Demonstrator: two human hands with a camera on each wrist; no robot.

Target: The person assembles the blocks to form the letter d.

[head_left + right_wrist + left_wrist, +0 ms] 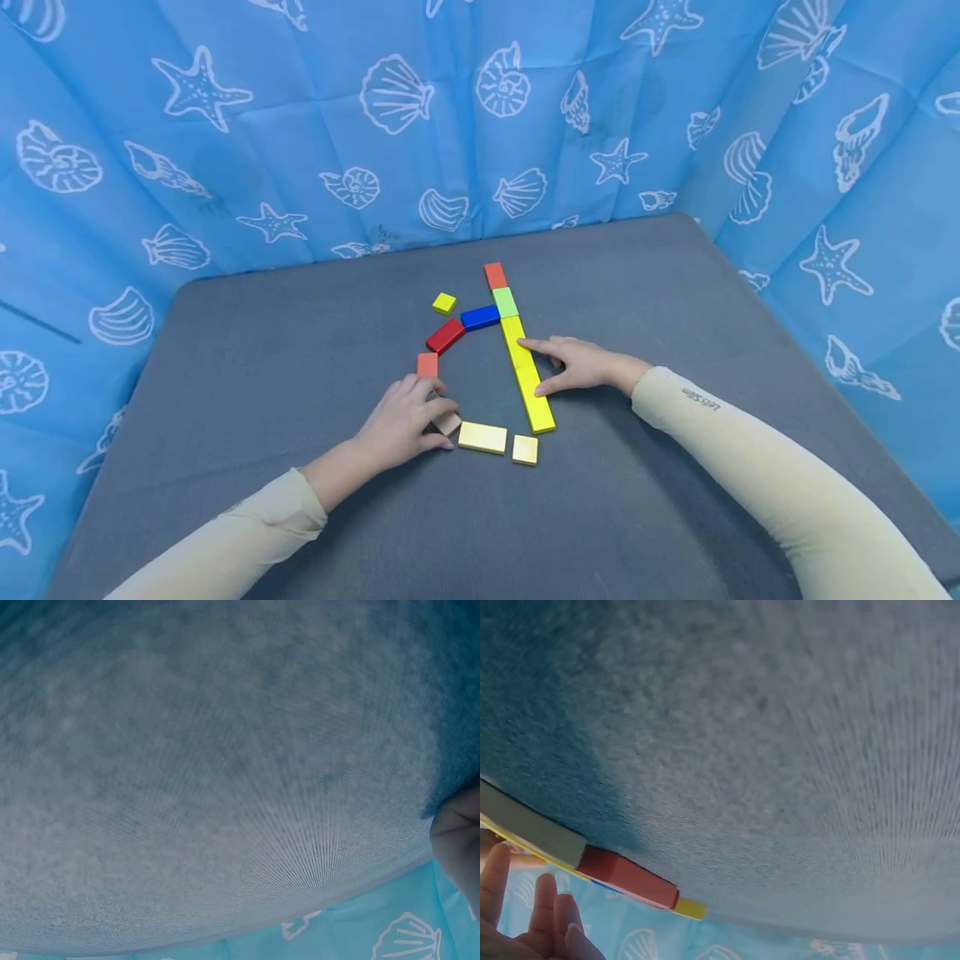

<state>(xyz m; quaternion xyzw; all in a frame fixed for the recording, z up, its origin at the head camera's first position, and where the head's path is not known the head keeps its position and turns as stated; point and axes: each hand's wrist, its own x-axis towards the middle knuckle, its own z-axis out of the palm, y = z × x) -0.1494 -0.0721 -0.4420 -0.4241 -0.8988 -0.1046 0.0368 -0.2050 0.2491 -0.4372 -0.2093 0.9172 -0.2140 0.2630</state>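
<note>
In the head view, my left hand (400,422) is bent over a pale wooden block (447,423), thumb and forefinger at its sides, covering part of it. The left wrist view shows the fingers (544,915) beside that block. My right hand (577,365) touches a straight line of blocks: its forefinger rests on the upper long yellow block (515,343), its thumb on the lower long yellow block (534,400). Above these are a green block (505,302) and an orange-red block (495,275). A curve holds blue (480,317), red (446,336) and salmon (427,365) blocks.
A light yellow block (482,437) and a small square block (525,450) lie along the near side, with a gap between them. One small yellow block (444,303) sits apart, outside the curve. The grey table (637,517) is backed by a blue shell-patterned curtain (300,108).
</note>
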